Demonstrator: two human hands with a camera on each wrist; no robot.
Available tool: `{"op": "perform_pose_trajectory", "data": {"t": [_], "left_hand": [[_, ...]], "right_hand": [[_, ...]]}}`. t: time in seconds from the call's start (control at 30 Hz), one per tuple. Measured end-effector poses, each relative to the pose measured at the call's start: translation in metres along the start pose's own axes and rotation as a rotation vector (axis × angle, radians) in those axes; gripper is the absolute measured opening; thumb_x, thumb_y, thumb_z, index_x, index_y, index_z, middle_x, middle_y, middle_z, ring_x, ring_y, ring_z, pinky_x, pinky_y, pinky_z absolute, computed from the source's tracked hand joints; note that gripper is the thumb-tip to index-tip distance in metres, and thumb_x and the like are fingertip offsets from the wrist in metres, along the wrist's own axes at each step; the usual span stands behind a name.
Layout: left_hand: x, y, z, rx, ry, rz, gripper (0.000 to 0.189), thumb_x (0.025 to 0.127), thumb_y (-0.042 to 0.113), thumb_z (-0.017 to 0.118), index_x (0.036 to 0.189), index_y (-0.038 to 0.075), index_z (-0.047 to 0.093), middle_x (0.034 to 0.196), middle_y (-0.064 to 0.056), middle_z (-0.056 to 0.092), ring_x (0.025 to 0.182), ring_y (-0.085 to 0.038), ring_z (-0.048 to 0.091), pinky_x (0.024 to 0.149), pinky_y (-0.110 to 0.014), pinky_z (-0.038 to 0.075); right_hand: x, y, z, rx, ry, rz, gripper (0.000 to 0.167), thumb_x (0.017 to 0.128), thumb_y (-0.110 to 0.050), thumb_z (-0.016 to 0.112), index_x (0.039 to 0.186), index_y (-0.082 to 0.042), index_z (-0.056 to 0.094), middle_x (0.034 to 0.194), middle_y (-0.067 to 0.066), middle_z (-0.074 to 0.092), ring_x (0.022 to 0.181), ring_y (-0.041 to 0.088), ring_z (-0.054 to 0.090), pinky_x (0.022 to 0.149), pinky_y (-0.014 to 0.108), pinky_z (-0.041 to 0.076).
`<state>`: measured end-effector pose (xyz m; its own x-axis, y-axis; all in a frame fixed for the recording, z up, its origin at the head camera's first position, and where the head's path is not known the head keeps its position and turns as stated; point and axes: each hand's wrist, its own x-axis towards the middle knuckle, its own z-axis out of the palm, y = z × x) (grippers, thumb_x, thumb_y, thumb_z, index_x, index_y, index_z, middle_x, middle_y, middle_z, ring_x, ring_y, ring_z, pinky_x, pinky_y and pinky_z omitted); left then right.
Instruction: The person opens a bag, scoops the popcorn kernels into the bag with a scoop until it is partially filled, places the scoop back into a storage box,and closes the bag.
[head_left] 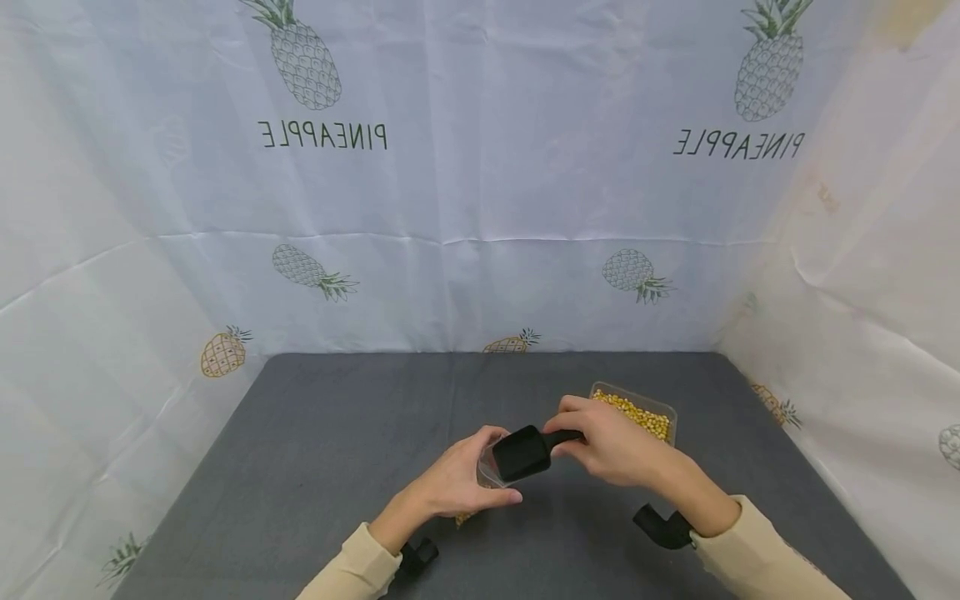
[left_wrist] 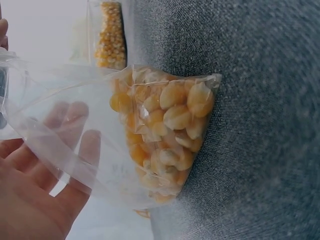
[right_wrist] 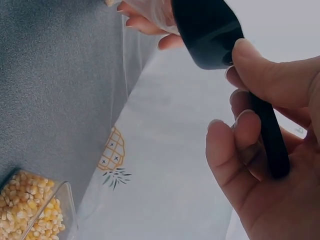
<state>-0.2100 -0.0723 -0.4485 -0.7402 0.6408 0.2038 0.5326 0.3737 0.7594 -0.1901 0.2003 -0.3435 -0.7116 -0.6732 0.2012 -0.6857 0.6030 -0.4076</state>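
My left hand [head_left: 455, 481] holds a clear plastic bag [left_wrist: 60, 95] around its upper part, with several fingers showing through the film. Corn kernels [left_wrist: 165, 117] fill the bag's bottom, which stands close over the grey table. My right hand [head_left: 611, 440] grips a small black scoop [head_left: 522, 453] by its handle, thumb along the neck. The scoop's head lies at the mouth of the bag, tilted toward it, and no kernels show in it. Behind the right hand, a clear box [head_left: 672, 414] of corn kernels is partly hidden by that hand.
The dark grey tabletop [head_left: 330, 467] carries all of these things. A white curtain [head_left: 465, 183] with pineapple prints hangs behind it and along both sides. Black wrist mounts [head_left: 663, 527] sit under the cream sleeves [head_left: 757, 554].
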Motion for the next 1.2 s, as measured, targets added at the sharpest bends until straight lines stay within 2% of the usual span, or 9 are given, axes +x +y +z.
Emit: {"op": "perform_pose_trajectory", "data": {"t": [0.3, 0.53, 0.63, 0.77, 0.9, 1.07, 1.2], "left_hand": [[-0.002, 0.002, 0.001, 0.026, 0.023, -0.009, 0.073, 0.088, 0.047, 0.077, 0.145, 0.013, 0.046, 0.111, 0.005, 0.063, 0.093, -0.005, 0.06, 0.081, -0.03, 0.052], [-0.002, 0.0, 0.002, 0.004, 0.063, 0.027, 0.059, 0.09, 0.042, 0.076, 0.136, 0.015, 0.05, 0.11, 0.008, 0.061, 0.098, -0.011, 0.061, 0.088, -0.034, 0.051], [-0.002, -0.002, 0.002, -0.016, 0.085, 0.038, 0.052, 0.092, 0.039, 0.076, 0.131, 0.014, 0.052, 0.11, 0.005, 0.062, 0.1, -0.01, 0.061, 0.089, -0.035, 0.052], [-0.003, -0.003, 0.001, -0.058, 0.113, 0.044, 0.049, 0.093, 0.034, 0.076, 0.129, 0.007, 0.055, 0.109, -0.004, 0.066, 0.099, -0.009, 0.063, 0.088, -0.035, 0.054], [-0.002, -0.005, -0.001, -0.089, 0.154, 0.084, 0.045, 0.092, 0.029, 0.077, 0.125, 0.006, 0.057, 0.104, -0.005, 0.066, 0.095, -0.01, 0.064, 0.09, -0.035, 0.055], [-0.002, -0.006, -0.004, -0.142, 0.209, 0.131, 0.04, 0.091, 0.022, 0.079, 0.122, 0.01, 0.057, 0.099, 0.002, 0.064, 0.092, -0.01, 0.065, 0.087, -0.033, 0.056], [-0.002, -0.005, -0.007, -0.141, 0.241, 0.157, 0.039, 0.09, 0.02, 0.08, 0.121, 0.011, 0.058, 0.099, 0.004, 0.064, 0.093, -0.01, 0.066, 0.088, -0.034, 0.056]], "right_hand": [[-0.005, 0.002, -0.006, 0.046, 0.02, 0.022, 0.021, 0.093, -0.016, 0.076, 0.113, -0.011, 0.075, 0.095, -0.009, 0.057, 0.076, 0.003, 0.049, 0.066, 0.026, 0.046], [-0.013, 0.007, -0.003, 0.061, 0.049, 0.065, 0.022, 0.092, -0.017, 0.077, 0.113, -0.012, 0.075, 0.092, -0.013, 0.055, 0.076, 0.003, 0.048, 0.066, 0.026, 0.045], [-0.019, 0.01, -0.004, 0.077, 0.077, 0.068, 0.023, 0.092, -0.018, 0.076, 0.114, -0.012, 0.075, 0.092, -0.014, 0.055, 0.075, 0.003, 0.048, 0.065, 0.026, 0.045], [-0.027, 0.016, -0.005, 0.098, 0.124, 0.053, 0.022, 0.094, -0.017, 0.075, 0.114, -0.011, 0.074, 0.096, -0.012, 0.059, 0.077, 0.002, 0.05, 0.065, 0.026, 0.047], [-0.034, 0.022, -0.005, 0.121, 0.144, 0.065, 0.022, 0.096, -0.019, 0.073, 0.116, -0.011, 0.073, 0.102, -0.008, 0.063, 0.08, 0.003, 0.054, 0.066, 0.026, 0.049], [-0.042, 0.028, -0.007, 0.112, 0.168, 0.087, 0.024, 0.095, -0.021, 0.073, 0.118, -0.013, 0.073, 0.108, -0.004, 0.067, 0.091, 0.011, 0.062, 0.072, 0.029, 0.052], [-0.048, 0.032, -0.007, 0.09, 0.202, 0.104, 0.023, 0.093, -0.018, 0.076, 0.115, -0.014, 0.074, 0.105, -0.005, 0.067, 0.09, 0.011, 0.062, 0.07, 0.029, 0.051]]}}
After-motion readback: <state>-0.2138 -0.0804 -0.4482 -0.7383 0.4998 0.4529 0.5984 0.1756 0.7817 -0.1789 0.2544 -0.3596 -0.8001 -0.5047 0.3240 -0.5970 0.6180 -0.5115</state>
